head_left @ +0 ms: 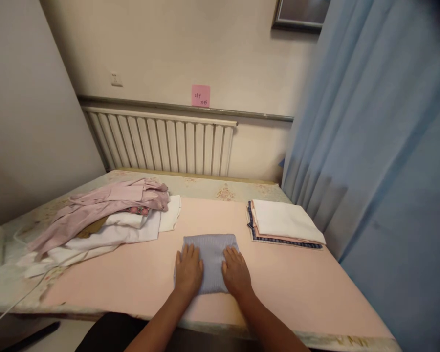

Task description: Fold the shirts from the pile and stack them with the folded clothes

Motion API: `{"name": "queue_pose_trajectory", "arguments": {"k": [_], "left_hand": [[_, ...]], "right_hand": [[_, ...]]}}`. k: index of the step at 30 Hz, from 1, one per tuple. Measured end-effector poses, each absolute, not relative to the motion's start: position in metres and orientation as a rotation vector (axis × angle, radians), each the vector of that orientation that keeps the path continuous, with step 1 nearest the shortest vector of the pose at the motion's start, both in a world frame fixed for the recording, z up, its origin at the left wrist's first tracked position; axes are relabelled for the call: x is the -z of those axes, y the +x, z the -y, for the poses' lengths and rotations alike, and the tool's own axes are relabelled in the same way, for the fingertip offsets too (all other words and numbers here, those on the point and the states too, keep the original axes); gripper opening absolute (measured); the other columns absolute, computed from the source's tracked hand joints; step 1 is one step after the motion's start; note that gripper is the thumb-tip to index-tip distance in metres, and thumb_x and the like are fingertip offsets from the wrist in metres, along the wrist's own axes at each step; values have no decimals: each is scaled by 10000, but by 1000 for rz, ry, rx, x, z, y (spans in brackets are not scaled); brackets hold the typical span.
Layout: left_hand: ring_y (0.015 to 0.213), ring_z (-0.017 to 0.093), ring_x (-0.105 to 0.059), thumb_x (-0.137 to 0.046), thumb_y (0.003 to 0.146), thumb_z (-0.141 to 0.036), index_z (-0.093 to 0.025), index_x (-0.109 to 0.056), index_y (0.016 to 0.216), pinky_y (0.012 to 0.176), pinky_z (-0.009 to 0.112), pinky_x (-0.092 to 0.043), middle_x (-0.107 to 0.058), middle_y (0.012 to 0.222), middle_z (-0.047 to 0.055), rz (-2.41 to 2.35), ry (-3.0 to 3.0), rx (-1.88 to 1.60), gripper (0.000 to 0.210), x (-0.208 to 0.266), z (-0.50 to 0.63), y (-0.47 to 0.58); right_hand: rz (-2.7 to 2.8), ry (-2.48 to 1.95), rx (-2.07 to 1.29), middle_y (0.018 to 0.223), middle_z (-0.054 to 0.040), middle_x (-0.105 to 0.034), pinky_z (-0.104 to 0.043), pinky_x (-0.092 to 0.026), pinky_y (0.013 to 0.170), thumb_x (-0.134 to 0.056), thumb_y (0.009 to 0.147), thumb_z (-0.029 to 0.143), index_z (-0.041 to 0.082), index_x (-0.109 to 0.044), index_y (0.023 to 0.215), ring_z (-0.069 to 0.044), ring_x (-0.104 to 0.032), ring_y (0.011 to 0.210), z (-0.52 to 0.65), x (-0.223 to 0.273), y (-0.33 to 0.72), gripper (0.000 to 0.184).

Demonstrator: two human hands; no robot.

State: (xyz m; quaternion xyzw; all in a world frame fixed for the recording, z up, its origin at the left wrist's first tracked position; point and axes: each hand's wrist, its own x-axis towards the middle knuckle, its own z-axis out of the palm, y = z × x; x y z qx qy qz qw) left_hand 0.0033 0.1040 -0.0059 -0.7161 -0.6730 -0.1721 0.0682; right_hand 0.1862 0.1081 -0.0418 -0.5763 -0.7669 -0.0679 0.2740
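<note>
A light blue, finely striped garment (pixel 212 259) lies folded into a flat, roughly square bundle near the front of the table. On its left side rests my left hand (pixel 188 269), palm down with fingers laid on the cloth. My right hand (pixel 236 271) presses flat on the right side in the same way, fingers pointing away from me. Under the bundle spreads a pink cloth (pixel 139 278). The fabric's underside and exact kind of garment are hidden by the folding.
Left of the bundle is a loose heap of clothes, with a mauve garment (pixel 128 195) over white ones (pixel 128 232). A neat folded stack (pixel 286 222) sits at the right. A blue curtain (pixel 366 122) hangs beside it; a radiator (pixel 168 142) stands behind. A white cable (pixel 18 303) crosses the left edge.
</note>
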Motion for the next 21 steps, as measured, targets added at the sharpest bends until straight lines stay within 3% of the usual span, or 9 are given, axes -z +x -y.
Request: {"name": "queue_pose_trajectory", "arguments": {"k": [11,21], "left_hand": [[1388,247,-317,-275,955,-307,-223,-509,1340,1120,489,-250,-471,1442,45,1820,-2528,511,459,22,-98,62],[1390,274,-305,-299,949,-325,-220,-474,1374,1105,493,-261,-435,1466,53,1813,-2486,487,471,20,-95,54]], "right_hand": [[2126,-1561,161,1394,-95,-501,-409,-257,1107,-393,924,190,151,-533,1311,-227,-366,1348,-109,45,191,414],[2106,-1567,167,1383,-85,-514,-401,-256,1113,-379,919,164,155,-533,1305,-212,-379,1338,-107,40,190,416]]}}
